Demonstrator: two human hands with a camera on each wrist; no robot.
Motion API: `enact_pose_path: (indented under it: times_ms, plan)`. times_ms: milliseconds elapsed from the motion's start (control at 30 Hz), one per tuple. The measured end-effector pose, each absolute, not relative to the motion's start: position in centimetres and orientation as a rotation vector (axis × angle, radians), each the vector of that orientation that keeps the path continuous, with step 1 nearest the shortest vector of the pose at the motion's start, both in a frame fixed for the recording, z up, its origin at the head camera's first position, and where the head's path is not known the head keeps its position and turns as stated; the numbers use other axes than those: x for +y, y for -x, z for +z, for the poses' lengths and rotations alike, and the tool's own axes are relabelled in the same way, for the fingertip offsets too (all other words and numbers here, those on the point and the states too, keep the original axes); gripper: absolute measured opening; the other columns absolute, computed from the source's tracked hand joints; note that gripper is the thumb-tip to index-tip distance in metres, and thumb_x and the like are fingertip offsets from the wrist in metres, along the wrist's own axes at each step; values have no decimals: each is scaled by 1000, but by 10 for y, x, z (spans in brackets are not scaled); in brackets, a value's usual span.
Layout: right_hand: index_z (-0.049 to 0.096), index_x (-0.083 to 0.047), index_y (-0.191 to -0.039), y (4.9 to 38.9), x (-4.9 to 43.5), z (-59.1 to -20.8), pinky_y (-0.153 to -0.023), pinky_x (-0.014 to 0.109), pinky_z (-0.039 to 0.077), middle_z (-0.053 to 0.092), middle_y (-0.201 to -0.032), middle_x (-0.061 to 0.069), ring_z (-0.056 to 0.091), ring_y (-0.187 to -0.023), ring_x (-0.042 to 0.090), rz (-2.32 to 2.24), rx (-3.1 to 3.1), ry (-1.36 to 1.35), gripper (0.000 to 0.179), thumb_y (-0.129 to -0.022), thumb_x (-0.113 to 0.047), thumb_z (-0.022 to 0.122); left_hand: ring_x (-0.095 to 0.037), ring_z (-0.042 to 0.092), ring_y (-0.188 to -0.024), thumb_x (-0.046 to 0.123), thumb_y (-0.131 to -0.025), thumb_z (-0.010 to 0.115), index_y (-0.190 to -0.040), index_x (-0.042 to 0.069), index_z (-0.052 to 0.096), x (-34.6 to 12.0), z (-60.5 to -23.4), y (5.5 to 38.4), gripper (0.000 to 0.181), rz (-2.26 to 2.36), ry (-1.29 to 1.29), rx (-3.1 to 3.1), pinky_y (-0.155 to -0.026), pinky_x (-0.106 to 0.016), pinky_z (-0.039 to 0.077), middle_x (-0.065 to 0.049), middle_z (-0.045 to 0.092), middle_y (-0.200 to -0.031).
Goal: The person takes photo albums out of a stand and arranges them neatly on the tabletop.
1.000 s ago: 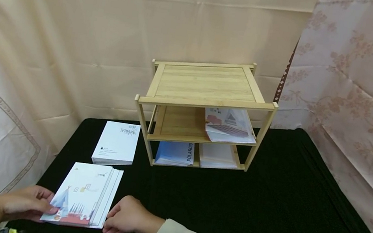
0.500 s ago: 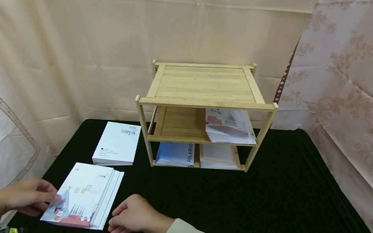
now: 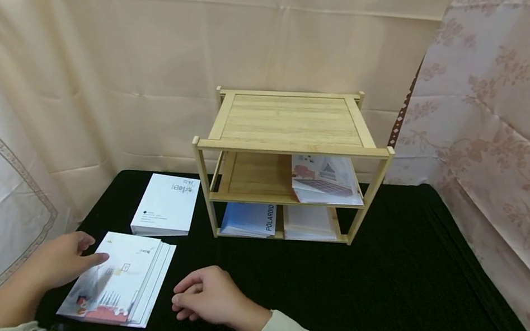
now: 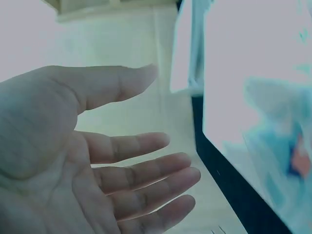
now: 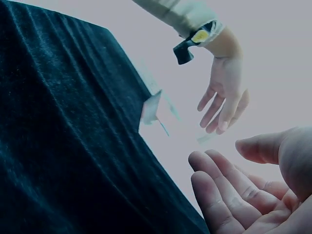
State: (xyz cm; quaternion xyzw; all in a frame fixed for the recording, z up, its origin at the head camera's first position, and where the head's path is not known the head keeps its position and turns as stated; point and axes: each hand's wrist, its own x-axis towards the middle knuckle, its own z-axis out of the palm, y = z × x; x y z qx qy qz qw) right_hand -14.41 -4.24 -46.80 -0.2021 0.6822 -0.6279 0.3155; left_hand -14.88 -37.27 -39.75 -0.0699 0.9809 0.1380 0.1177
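A fanned stack of white booklets (image 3: 119, 280), the top one printed with a tent drawing, lies at the table's front left. Over its left edge hovers my left hand (image 3: 60, 264), fingers relaxed and apart; the left wrist view shows its palm (image 4: 44, 141) holding nothing. To the right of the stack is my right hand (image 3: 213, 297), loosely curled, apart from the booklets and with nothing in it, as the right wrist view also shows. Just behind the stack lies a thick white pile of booklets (image 3: 165, 205).
A wooden shelf rack (image 3: 297, 116) stands at the back middle. Its middle tier bears printed booklets (image 3: 326, 180) on the right. On its bottom tier lie blue booklets (image 3: 249, 218) marked POLAROID and white booklets (image 3: 310, 221). Curtains (image 3: 161, 32) enclose the black-covered table (image 3: 377, 306).
My left hand has let go of the stack's left edge and moved up and away from me. The right hand has drawn away to the right. The booklets stay in place.
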Motion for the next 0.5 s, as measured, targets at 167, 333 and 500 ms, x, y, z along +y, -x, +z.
enact_pose_path:
  times_ms: [167, 333, 500]
  plan:
    - [74, -5, -110, 149, -25, -456, -67, 32, 63, 78, -88, 1, 76, -76, 16, -1652, 1826, 563, 18, -95, -16, 74, -40, 67, -101, 51, -92, 72, -130, -10, 58, -341, -385, 144, 73, 474, 158, 2976, -83, -58, 55, -30, 68, -115]
    - [75, -12, -108, 150, -8, -443, -73, 39, 64, 78, -90, 0, 76, -79, 17, -1676, 1871, 601, 15, -95, -18, 73, -44, 65, -117, 55, -95, 70, -140, -1, 54, -304, -377, 137, 73, 713, 102, 2972, -86, -54, 59, -26, 66, -129]
    - [77, -16, -105, 148, 6, -430, -72, 36, 64, 78, -90, -2, 76, -81, 17, -1713, 1953, 659, 12, -95, -21, 74, -35, 66, -118, 52, -97, 67, -140, 8, 56, -274, -370, 133, 63, 917, 26, 2982, -91, -47, 60, -16, 68, -130]
